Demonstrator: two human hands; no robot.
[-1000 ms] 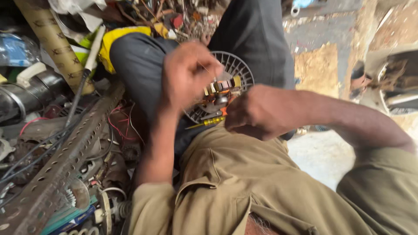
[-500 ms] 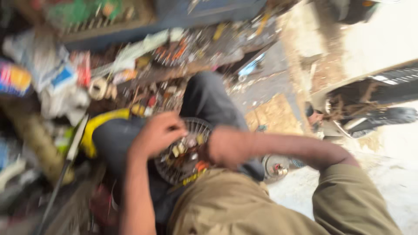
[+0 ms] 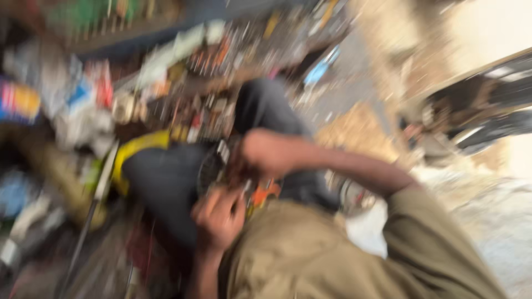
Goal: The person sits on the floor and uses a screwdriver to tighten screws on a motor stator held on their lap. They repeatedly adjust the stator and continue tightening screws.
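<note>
The whole view is smeared by motion. A round dark metal part with copper windings (image 3: pixel 213 166) rests on my lap, on dark trousers (image 3: pixel 166 177). My right hand (image 3: pixel 260 152) grips its far upper side, the forearm reaching in from the right. My left hand (image 3: pixel 219 218) is curled against its near edge, beside a small orange piece (image 3: pixel 266 194). The hands hide most of the part. An olive sleeve (image 3: pixel 332 254) fills the bottom of the view.
Heaped scrap, wires and packets (image 3: pixel 83 105) crowd the left and top. A thin dark rod (image 3: pixel 88 221) slants down at the left. A pale floor (image 3: pixel 487 210) and a dark long object (image 3: pixel 487 111) lie to the right.
The view has swung and blurred further. My left hand has dropped from the part's far left side to its near edge. My right hand has shifted up over the part.
</note>
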